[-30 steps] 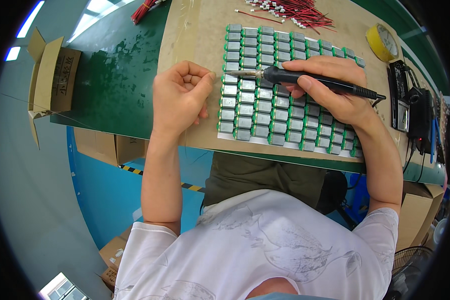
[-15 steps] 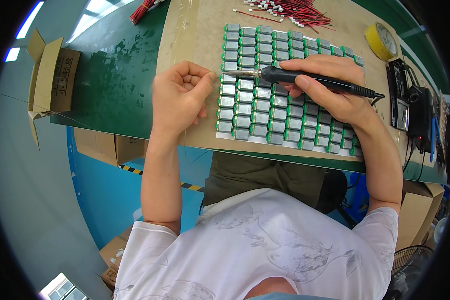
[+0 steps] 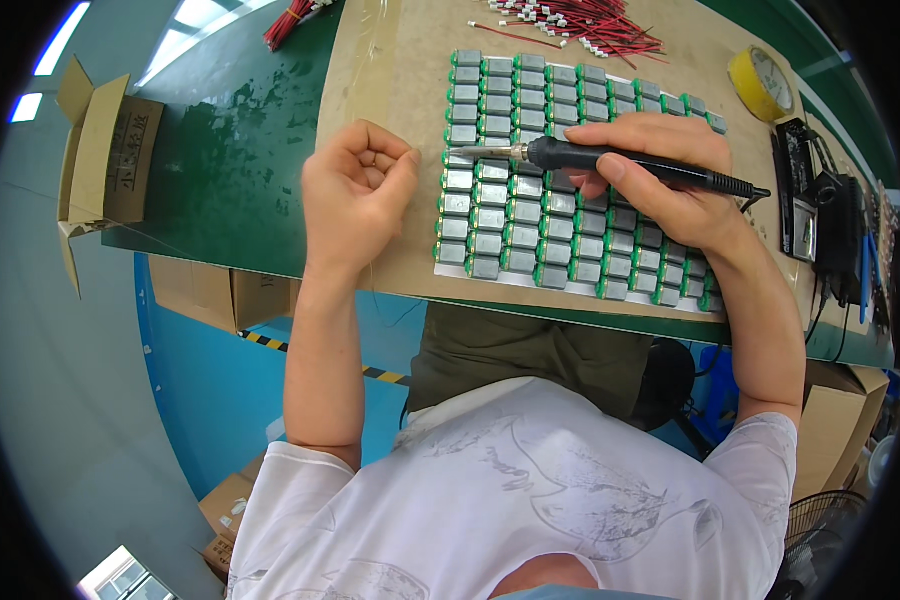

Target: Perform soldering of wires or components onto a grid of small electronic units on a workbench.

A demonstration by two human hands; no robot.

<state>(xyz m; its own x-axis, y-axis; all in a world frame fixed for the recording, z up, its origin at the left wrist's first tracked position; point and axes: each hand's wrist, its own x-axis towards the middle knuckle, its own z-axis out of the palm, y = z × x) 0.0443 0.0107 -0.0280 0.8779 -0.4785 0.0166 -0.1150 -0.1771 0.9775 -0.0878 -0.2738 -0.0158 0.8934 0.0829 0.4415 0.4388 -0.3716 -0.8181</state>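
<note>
My right hand [image 3: 675, 185] grips a black-handled soldering iron [image 3: 562, 153] like a pen. Its metal tip points left, over the left edge of a block of small grey rectangular parts with green circuit-board edges [image 3: 490, 193], laid in close rows on a white sheet. I cannot tell whether the tip touches a part. Left of the rows, my left hand [image 3: 355, 205] is closed in a pinch, fingertips a little apart from the iron's tip. What it pinches is too fine to make out. A thin dark strand [image 3: 374, 285] shows below that wrist.
Red-and-black wires with white connectors [image 3: 610, 25] lie beyond the rows, and a red wire bundle [image 3: 288, 25] at far left. A yellow tape roll [image 3: 760, 84] and a black powered unit [image 3: 838, 235] stand right. An open cardboard box [image 3: 110, 155] is at left.
My left hand has drawn back slightly to the left, away from the iron's tip. The soldering iron has shifted very slightly right and down, still in my right hand.
</note>
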